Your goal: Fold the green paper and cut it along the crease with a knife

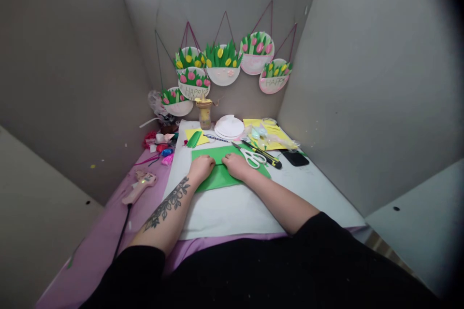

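Both curled, left hand [202, 169] and right hand [235, 165] meet smooth, straight-edged green paper [217, 181], pinch unclear, cannot tell; loop-handled scissors [250, 157] near.

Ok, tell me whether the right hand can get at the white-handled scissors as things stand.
Likely yes: the white-handled scissors lie apparently uncovered beside the right hand, though that hand is on the green paper and would probably have to leave it.

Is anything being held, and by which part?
The left hand and right hand touch the flat green paper near its middle; whether gripped or merely pressed, I cannot tell.
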`<move>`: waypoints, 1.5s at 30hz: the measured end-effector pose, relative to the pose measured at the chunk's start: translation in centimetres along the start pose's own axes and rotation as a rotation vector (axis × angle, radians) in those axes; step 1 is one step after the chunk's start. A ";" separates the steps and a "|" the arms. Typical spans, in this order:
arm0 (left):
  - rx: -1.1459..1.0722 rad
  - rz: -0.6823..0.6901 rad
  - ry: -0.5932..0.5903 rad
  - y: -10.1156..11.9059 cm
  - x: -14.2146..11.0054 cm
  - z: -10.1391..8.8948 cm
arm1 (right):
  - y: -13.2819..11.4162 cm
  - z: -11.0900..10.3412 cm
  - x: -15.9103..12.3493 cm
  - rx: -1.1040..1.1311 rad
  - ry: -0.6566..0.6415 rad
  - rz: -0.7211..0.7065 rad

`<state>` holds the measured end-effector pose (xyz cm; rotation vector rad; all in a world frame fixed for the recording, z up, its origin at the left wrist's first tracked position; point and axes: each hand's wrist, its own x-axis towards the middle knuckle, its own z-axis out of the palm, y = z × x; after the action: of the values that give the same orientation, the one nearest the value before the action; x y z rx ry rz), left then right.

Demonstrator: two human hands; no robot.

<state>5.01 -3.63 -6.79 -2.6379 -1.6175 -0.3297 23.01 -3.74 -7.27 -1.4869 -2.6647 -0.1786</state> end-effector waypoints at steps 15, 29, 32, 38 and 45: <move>-0.003 -0.114 -0.062 -0.7 0.2 -0.2 | 1.1 0.8 0.8 0.117 -0.015 0.168; 0.006 -0.352 -0.277 -2.3 0.2 -2.0 | 2.5 1.2 1.1 0.083 -0.058 0.303; 0.021 -0.399 -0.306 -2.2 0.3 -2.3 | 2.5 1.3 1.1 0.090 -0.050 0.320; 0.010 -0.384 -0.289 -3.0 -0.2 -2.5 | 2.6 1.3 1.2 0.133 -0.043 0.355; -0.095 0.140 -0.150 -4.1 0.1 0.0 | 2.9 1.2 1.1 0.203 -0.040 0.359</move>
<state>1.37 -1.69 -7.08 -2.8925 -1.4777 -0.2136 24.87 -1.14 -8.14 -1.8737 -2.3051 0.1432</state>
